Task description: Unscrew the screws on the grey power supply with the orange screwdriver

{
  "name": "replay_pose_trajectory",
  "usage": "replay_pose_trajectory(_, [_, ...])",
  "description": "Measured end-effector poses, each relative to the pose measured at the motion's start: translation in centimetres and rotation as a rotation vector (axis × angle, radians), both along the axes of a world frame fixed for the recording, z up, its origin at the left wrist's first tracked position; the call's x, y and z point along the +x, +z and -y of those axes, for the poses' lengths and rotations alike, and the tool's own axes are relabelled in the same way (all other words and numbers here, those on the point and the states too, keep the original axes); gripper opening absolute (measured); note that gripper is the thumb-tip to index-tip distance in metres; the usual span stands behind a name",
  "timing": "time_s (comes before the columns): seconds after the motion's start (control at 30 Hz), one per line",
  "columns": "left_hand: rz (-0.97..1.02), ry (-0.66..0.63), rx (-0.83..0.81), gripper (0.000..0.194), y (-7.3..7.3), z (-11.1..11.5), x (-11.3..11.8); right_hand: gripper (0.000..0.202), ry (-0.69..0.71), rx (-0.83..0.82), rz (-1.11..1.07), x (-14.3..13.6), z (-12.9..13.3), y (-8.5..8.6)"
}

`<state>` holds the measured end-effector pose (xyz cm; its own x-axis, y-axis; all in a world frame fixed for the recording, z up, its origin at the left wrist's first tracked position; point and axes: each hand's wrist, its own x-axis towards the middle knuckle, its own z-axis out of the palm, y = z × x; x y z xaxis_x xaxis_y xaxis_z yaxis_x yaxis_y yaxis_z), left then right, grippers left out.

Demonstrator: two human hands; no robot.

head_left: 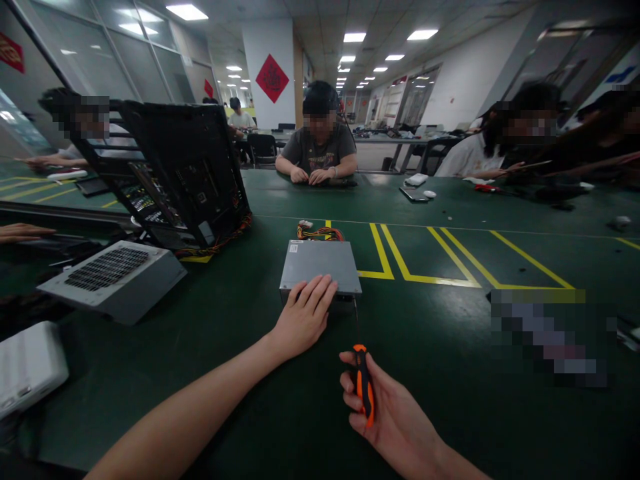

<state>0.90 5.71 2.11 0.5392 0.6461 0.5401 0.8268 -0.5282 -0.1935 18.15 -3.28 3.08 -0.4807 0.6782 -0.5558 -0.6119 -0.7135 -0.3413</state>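
A grey metal power supply box (323, 261) lies on the green table (240, 400), with its bundle of coloured cables (320, 232) behind it. My left hand (306, 320) rests on the front part of the box, fingers stretched out and holding nothing. In my right hand (377, 393) is an orange and black screwdriver (364, 387), its handle lying across the fingers. The thin shaft points away from me to the front right corner of the box; whether the tip touches a screw is too small to tell.
Left of the box are a second power supply (120, 277), an open black computer case (195, 173) and a white device (30, 367). A blurred object (550, 340) lies right. People sit opposite and at both sides.
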Motion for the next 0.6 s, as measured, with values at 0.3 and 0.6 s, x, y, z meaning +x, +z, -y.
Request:
replay_pose_trajectory(0.3, [0.015, -0.014, 0.004, 0.052, 0.00, -0.05, 0.03, 0.017, -0.042, 0.014, -0.037, 0.00, 0.15, -0.07])
replay_pose_trajectory(0.6, [0.007, -0.010, -0.011, 0.053, 0.08, 0.03, 0.00, 0.023, -0.034, -0.001, 0.052, -0.12, 0.32, -0.15])
